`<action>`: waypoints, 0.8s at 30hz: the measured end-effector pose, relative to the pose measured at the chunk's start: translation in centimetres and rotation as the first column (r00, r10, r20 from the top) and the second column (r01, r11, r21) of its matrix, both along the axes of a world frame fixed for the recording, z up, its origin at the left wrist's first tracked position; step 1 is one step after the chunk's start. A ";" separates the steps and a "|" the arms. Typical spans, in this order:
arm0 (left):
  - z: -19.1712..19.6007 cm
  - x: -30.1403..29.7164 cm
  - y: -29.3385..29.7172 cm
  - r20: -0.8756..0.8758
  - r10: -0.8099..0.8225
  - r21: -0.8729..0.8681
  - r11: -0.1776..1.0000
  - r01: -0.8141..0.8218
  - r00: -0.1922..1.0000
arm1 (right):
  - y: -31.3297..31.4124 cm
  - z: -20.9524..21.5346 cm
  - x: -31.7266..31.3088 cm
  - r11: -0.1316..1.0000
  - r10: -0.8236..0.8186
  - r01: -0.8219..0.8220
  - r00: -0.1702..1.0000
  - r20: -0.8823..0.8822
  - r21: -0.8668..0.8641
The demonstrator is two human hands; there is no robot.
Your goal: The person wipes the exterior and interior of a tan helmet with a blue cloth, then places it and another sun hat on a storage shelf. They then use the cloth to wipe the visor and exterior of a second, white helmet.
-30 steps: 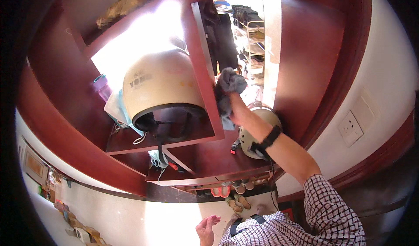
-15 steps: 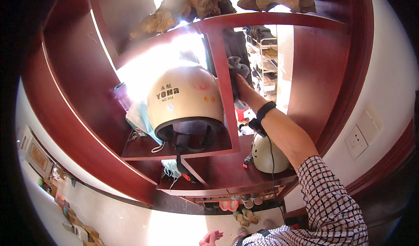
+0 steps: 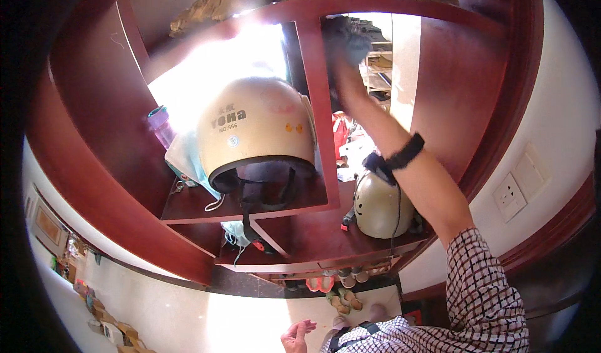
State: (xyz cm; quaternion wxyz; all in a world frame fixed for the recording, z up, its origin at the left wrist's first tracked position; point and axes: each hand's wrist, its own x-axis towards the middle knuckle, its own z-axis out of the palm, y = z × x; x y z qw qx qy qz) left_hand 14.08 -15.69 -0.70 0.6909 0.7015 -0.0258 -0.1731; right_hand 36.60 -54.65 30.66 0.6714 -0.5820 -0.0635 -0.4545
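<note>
My right hand [image 3: 345,62] reaches through the upper right compartment of a dark red shelf unit [image 3: 311,102], close against the upright divider. Its fingers are closed on a bunched dark grey cloth [image 3: 355,45], somewhat blurred. Low in the view, my left hand [image 3: 298,337] hangs with nothing in it, fingers loosely stretched. Left of the divider, a cream helmet [image 3: 256,124] rests on a shelf with its black strap hanging over the edge. Below my right forearm sits a second, paler helmet [image 3: 383,207] with a small face drawn on it.
A purple cup [image 3: 161,126] and a pale blue mask [image 3: 196,165] lie left of the cream helmet. Another mask [image 3: 235,234] hangs lower down. Rough driftwood [image 3: 244,2] stands on top. Several shoes [image 3: 343,300] are below, and a wall socket [image 3: 510,195] is at right.
My right hand has moved up along the divider with the cloth, toward the compartment's top. The view has shifted slightly. My left hand stays low, its fingers a little more spread.
</note>
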 end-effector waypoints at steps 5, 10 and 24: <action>-0.1 0.3 -0.4 -0.011 -0.073 -0.021 0.997 0.073 0.997 | 2.6 -8.7 -4.1 0.996 -0.078 0.085 0.984 -0.159 0.040; -0.3 0.8 -1.3 0.034 -0.076 -0.012 0.997 0.076 0.997 | 6.7 -13.2 -8.2 0.971 -0.029 0.094 0.958 -0.284 0.219; 0.8 0.8 -1.8 0.002 -0.121 -0.069 0.990 0.121 0.993 | 6.5 -8.9 -12.7 0.714 -0.340 0.388 0.920 0.196 -0.583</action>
